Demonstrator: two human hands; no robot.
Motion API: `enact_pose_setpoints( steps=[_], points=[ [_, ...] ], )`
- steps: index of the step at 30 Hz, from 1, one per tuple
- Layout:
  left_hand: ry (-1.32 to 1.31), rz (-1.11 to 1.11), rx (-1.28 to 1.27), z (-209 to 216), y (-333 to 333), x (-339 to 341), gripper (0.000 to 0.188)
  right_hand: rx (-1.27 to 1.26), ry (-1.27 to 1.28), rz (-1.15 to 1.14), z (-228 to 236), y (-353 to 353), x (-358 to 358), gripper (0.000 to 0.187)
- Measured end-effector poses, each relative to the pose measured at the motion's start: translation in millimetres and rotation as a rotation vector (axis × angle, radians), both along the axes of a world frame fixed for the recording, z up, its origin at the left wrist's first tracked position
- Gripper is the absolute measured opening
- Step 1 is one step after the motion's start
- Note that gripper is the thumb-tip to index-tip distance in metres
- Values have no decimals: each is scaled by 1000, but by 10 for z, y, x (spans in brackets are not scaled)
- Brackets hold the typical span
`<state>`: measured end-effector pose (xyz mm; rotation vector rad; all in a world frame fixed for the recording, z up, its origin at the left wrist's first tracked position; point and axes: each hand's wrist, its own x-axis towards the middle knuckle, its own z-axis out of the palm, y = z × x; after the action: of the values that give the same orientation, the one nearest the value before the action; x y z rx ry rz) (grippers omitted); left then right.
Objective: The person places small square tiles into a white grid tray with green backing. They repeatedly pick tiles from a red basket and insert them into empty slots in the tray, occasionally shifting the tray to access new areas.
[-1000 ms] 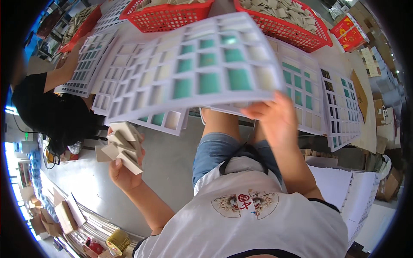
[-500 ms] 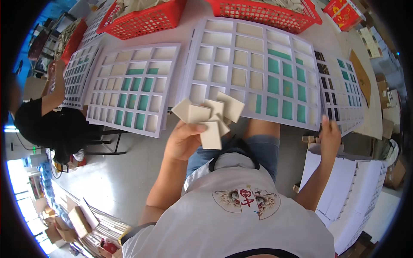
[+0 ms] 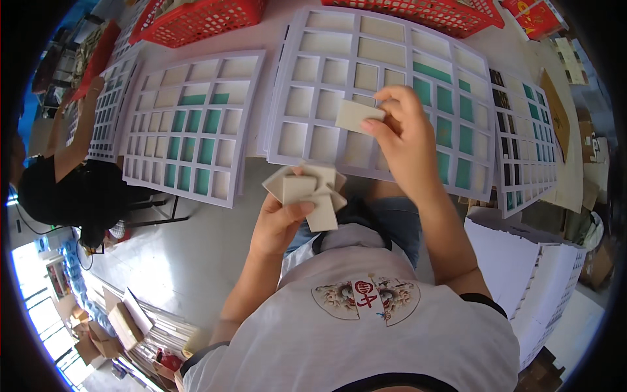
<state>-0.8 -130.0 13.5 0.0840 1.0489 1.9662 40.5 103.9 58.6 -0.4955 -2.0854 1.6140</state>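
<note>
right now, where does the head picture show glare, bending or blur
Head view: white glare on the glossy grey floor; head view: large white gridded panel looks bowed, fisheye-style; head view: beige rectangular tiles fanned in the left hand look slightly blurred.

Wears a white short-sleeved shirt (image 3: 353, 349), edged in black at neckline (image 3: 398, 381) and sleeve ends (image 3: 486, 306). Bears a print (image 3: 336, 299) of two patterned fan shapes around a red emblem (image 3: 366, 293). Has on blue denim shorts (image 3: 403, 225).

White glare on grey floor (image 3: 157, 261)
</note>
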Motion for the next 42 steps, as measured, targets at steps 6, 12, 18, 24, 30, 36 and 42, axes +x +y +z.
enact_pose_setpoints(
  steps=[6, 12, 18, 24, 30, 36, 42],
  points=[
    [21, -224, -4, -31, -67, 43, 60, 336, -256, 465, 159, 412, -267, 11],
    [-171, -243, -134, -47, 130, 44, 68, 318, -249, 411, -113, 233, -182, 17],
    [-27, -174, -55, -210, 117, 51, 64, 459, -91, 276, -309, 182, 50, 19],
    [-102, -175, -33, -122, 141, 40, 66, 1005, -16, 365, -371, 132, 361, 25],
    [-31, -503, -180, 166, 426, 94, 58, 299, 93, 461, -81, 257, 433, 23],
    [-140, -713, -97, 40, 759, 225, 49, 314, 147, 189, -111, 198, 533, 11],
    [-122, -700, -108, -83, 808, 293, 49, 174, -91, -27, -305, 398, 492, 11]
  ],
)
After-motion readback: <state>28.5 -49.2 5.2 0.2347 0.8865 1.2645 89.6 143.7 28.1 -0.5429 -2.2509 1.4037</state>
